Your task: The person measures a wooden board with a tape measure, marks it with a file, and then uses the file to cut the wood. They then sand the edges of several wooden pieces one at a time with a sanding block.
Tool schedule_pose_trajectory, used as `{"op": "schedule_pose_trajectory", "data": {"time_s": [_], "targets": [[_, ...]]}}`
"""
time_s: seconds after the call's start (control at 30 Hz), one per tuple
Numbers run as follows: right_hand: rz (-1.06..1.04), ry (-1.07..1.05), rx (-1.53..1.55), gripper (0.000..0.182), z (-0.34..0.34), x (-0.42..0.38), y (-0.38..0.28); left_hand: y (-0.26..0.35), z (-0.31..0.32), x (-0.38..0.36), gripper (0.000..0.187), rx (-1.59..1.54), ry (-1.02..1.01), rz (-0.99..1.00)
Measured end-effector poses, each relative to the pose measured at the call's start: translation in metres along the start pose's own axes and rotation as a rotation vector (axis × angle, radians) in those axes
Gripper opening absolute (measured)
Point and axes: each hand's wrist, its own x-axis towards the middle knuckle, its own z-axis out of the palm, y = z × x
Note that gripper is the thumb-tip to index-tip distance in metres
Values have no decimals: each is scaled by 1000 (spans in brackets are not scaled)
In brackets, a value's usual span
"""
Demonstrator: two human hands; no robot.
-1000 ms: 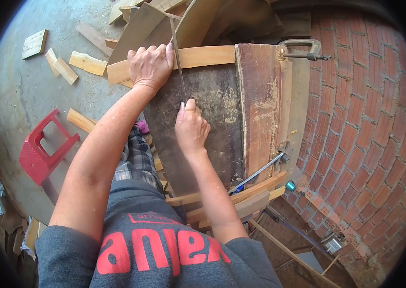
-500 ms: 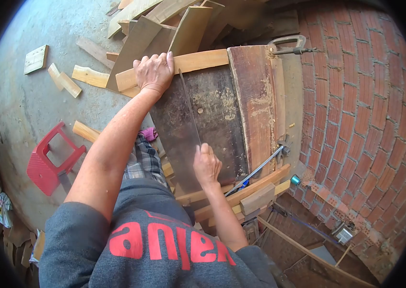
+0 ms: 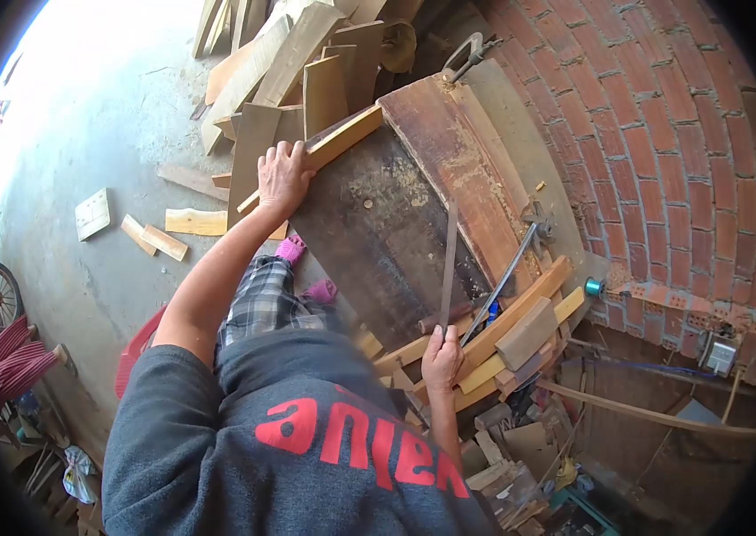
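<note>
My left hand (image 3: pixel 283 181) is closed over the near end of a long wooden board (image 3: pixel 342 139), which lies along the far edge of the dark, worn workbench top (image 3: pixel 355 232). My right hand (image 3: pixel 442 357) grips the lower end of a long, narrow, flat metal file (image 3: pixel 450 255). The file points away from me over the bench, apart from the board. Just right of it lies a metal bar clamp (image 3: pixel 513 272) with a blue part. A thick reddish plank (image 3: pixel 458 152) runs along the bench's right side.
Wood strips (image 3: pixel 521 308) are stacked at the bench's near right corner. A C-clamp (image 3: pixel 474 55) grips the far corner beside the brick wall (image 3: pixel 655 143). Offcuts lean in a pile (image 3: pixel 288 62) behind the board. A red plastic chair (image 3: pixel 137 353) stands left of me.
My right hand has drawn the file back from the board, toward me and to the right. The board has tipped, showing its narrow edge. The view has turned.
</note>
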Motion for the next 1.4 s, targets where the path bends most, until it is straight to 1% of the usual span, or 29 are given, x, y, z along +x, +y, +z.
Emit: {"op": "schedule_pose_trajectory", "data": {"time_s": [0.07,0.1,0.13,0.2,0.23,0.27,0.33,0.37,0.4,0.47,0.5,0.53,0.57,0.63,0.67,0.7,0.73,0.8,0.87,0.93,1.0,1.07,1.13,1.2,1.27,1.3,1.33,1.37,1.4], "targets": [[-25,40,59,24,-1,-9,1,5,-1,-6,36,16,-218,314],[-22,66,68,24,0,-13,4,9,1,-9,27,-60,-190,308],[-13,82,82,24,-1,-15,6,10,0,-11,27,-50,-183,328],[17,158,149,25,-1,-14,6,29,-25,-12,26,-288,-219,191],[36,180,157,25,0,-15,3,39,-39,-12,28,-506,-308,115],[144,150,316,25,-2,-14,-2,46,-39,-13,30,-694,-398,79],[348,114,640,25,-8,-7,-16,80,-58,-20,26,-1166,-604,-136],[390,140,741,23,-12,-3,-28,95,-62,-22,25,-1376,-670,-124],[409,189,745,23,-11,1,-33,113,-75,-24,25,-1527,-740,-131],[368,248,860,21,-11,9,-44,137,-78,-26,23,-1674,-827,-59],[380,316,903,21,-12,14,-56,149,-86,-27,23,-1673,-870,-31],[431,282,1000,20,-21,14,-67,159,-96,-29,23,-1728,-948,-28],[407,296,1060,20,-23,15,-73,167,-104,-30,23,-1780,-1025,-29],[389,344,1116,21,-26,14,-85,179,-110,-33,23,-1775,-1061,13],[360,341,1183,21,-27,13,-91,183,-111,-35,23,-1774,-1060,35],[329,339,1250,22,-27,11,-97,186,-112,-35,25,-1801,-1103,42],[338,377,1250,22,-26,10,-105,190,-115,-37,25,-1791,-1139,64],[328,552,1233,23,-22,7,-119,196,-124,-40,24,-1817,-1146,93],[357,596,1244,22,-24,-1,-125,200,-124,-43,26,-1854,-1224,110],[381,635,1258,22,-28,-9,-128,202,-131,-46,26,-1861,-1208,170],[365,646,1201,19,-33,-16,-131,201,-135,-42,24,-1839,-1315,173],[381,749,1164,18,-41,-20,-135,202,-135,-37,22,-1790,-1425,187],[339,738,1161,17,-48,-29,-126,206,-131,-33,17,-1725,-1455,190],[368,774,1156,18,-56,-39,-112,209,-128,-27,17,-1636,-1520,244],[427,710,1170,20,-67,-46,-103,211,-126,-25,16,-1551,-1574,294],[432,740,1176,20,-74,-49,-100,213,-126,-24,17,-1567,-1584,259],[424,676,1207,21,-82,-52,-97,215,-125,-23,18,-1584,-1593,223],[415,611,1237,22,-87,-55,-93,217,-124,-19,18,-1566,-1612,240],[421,635,1241,22,-91,-59,-87,220,-122,-13,19,-1611,-1595,212]]}}
